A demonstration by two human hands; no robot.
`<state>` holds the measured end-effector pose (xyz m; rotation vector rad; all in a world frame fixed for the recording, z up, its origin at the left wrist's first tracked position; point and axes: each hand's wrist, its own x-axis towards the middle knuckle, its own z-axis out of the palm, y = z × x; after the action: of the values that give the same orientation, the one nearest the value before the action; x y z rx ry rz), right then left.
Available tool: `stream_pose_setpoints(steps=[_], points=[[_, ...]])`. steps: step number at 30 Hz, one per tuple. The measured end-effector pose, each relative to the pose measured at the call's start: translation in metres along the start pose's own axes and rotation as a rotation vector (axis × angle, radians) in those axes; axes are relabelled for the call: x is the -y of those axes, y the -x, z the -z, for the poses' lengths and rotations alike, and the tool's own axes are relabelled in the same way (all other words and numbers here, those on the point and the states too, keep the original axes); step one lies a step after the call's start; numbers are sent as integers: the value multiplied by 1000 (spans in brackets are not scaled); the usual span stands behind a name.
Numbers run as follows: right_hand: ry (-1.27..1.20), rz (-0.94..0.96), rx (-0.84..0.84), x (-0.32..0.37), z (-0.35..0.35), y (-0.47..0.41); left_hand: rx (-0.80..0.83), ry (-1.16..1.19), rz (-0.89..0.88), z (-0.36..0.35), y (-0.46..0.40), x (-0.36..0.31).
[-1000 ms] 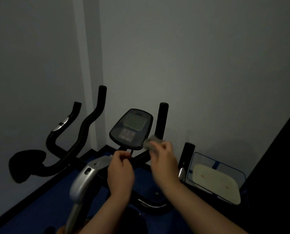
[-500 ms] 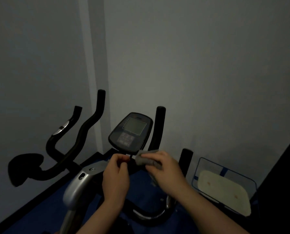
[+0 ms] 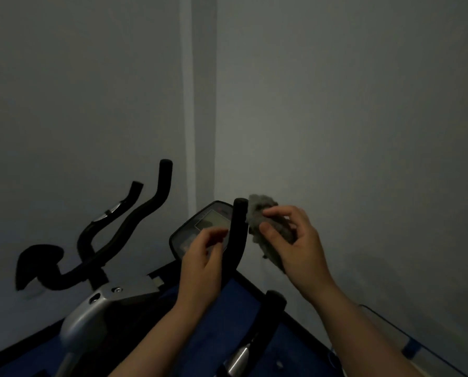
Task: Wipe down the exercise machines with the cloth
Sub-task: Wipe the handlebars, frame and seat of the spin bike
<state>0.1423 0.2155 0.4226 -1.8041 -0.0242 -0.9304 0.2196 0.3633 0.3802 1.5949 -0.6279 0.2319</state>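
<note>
An exercise bike with black curved handlebars (image 3: 134,229) and a silver frame (image 3: 96,308) stands in a dim corner. Its dark console (image 3: 200,227) tilts toward me. My right hand (image 3: 295,248) grips a bunched grey cloth (image 3: 260,213) just right of the top of the black upright handle (image 3: 236,235). My left hand (image 3: 202,257) hovers in front of the console with fingers loosely curled and nothing in them, just left of that handle.
Grey walls meet in a corner (image 3: 200,104) right behind the bike. A blue floor mat (image 3: 227,336) lies under the machine. Another short black post (image 3: 273,303) rises lower right. A blue-edged object (image 3: 409,346) sits at the far right.
My right hand has lifted the cloth from below the console to the top of the right upright handle. My left hand rose in front of the console. The view has tilted upward.
</note>
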Motion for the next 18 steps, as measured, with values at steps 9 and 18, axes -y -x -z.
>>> stream_pose_setpoints(steps=[9,18], points=[[55,197,303,-62,-9,6,76,49,66,0,6,12],[146,450,62,-45,-17,-32,-1,139,154,0,4,10]])
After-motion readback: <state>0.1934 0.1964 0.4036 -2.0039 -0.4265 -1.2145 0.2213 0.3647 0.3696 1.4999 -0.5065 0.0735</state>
